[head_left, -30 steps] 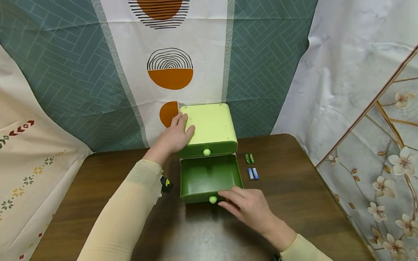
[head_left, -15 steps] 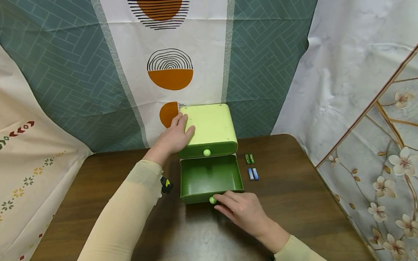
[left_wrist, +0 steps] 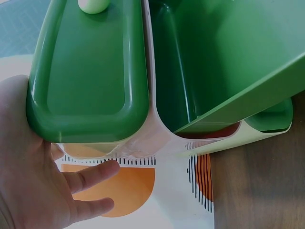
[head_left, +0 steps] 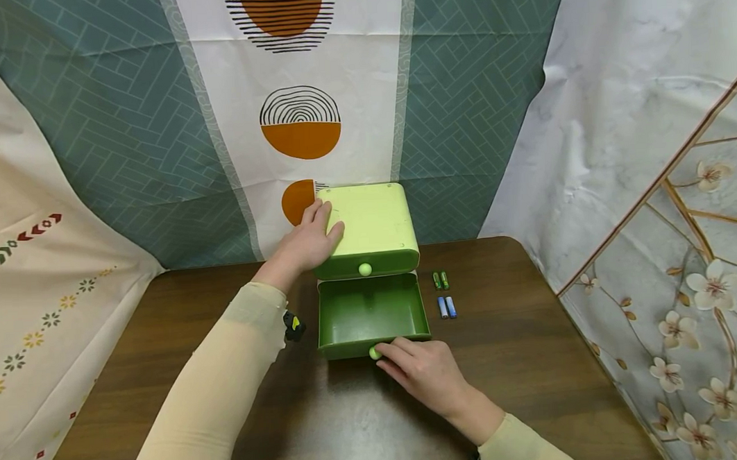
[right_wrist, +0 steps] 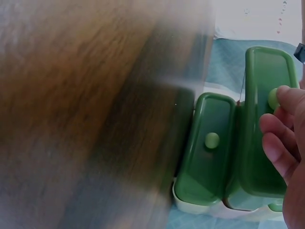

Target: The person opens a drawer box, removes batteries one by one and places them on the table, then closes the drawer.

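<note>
A light green drawer cabinet [head_left: 370, 216] stands at the back of the table. My left hand [head_left: 309, 240] rests on its top left corner; in the left wrist view some fingers of that hand [left_wrist: 33, 176] stretch along the cabinet's side. The top drawer [left_wrist: 90, 71] is closed. Below it, a dark green drawer [head_left: 366, 310] is pulled out, with nothing seen inside. My right hand [head_left: 432, 372] pinches this drawer's round knob [right_wrist: 273, 99] between thumb and fingertips. Part of a lower drawer front [left_wrist: 274, 117] shows in the left wrist view.
Two green batteries [head_left: 440, 280] and two blue-and-white batteries [head_left: 447, 307] lie on the brown wooden table [head_left: 525, 361], right of the drawers. Patterned cloth [head_left: 481, 113] hangs behind and along both sides.
My right hand has moved slightly left along the drawer front and taken hold of the knob. My left hand and the drawers look unmoved.
</note>
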Action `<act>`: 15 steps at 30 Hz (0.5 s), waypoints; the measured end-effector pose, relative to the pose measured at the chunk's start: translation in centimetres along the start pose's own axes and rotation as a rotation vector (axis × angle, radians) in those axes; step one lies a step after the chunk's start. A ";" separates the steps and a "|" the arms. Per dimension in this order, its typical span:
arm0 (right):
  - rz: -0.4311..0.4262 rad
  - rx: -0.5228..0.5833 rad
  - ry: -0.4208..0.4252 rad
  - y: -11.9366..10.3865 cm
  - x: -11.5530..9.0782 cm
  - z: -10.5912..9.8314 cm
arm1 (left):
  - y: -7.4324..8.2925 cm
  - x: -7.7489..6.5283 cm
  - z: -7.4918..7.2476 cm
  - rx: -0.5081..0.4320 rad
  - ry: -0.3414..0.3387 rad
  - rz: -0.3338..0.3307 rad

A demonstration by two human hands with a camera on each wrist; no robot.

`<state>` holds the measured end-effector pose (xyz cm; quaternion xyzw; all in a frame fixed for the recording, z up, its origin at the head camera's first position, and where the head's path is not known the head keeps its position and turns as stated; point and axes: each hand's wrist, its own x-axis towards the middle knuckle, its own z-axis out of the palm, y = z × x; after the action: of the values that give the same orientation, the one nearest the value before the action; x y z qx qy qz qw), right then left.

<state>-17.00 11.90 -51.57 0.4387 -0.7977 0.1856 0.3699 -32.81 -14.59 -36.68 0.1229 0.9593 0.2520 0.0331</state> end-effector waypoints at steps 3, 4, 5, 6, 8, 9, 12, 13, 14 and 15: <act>0.001 -0.010 0.003 0.0 -0.1 0.2 | 0.0 0.0 0.0 0.004 0.001 0.000; 0.002 -0.013 0.006 -0.1 -0.1 0.2 | 0.0 0.0 0.0 0.006 0.001 0.001; 0.002 -0.017 0.009 -0.1 -0.1 0.3 | 0.0 0.0 0.0 0.007 0.002 0.001; 0.004 -0.021 0.012 -0.1 -0.2 0.3 | 0.0 0.0 0.0 0.007 0.003 0.001; 0.008 -0.029 0.017 -0.2 -0.2 0.4 | 0.1 0.0 0.0 0.005 0.005 0.001; 0.010 -0.032 0.018 -0.2 -0.2 0.4 | 0.1 0.0 0.0 0.005 0.004 0.002; 0.017 -0.036 0.019 -0.3 -0.2 0.5 | 0.0 0.0 0.0 0.006 0.003 0.002; 0.019 -0.038 0.019 -0.3 -0.2 0.5 | 0.0 0.0 0.0 0.007 0.003 0.002; 0.020 -0.038 0.020 -0.3 -0.2 0.5 | 0.0 0.0 0.0 0.006 0.002 0.002; 0.021 -0.038 0.020 -0.4 -0.2 0.5 | 0.0 0.0 0.1 0.007 0.002 0.001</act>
<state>-16.83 11.50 -52.10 0.4213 -0.8019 0.1787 0.3842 -32.83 -14.54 -36.72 0.1230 0.9602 0.2489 0.0316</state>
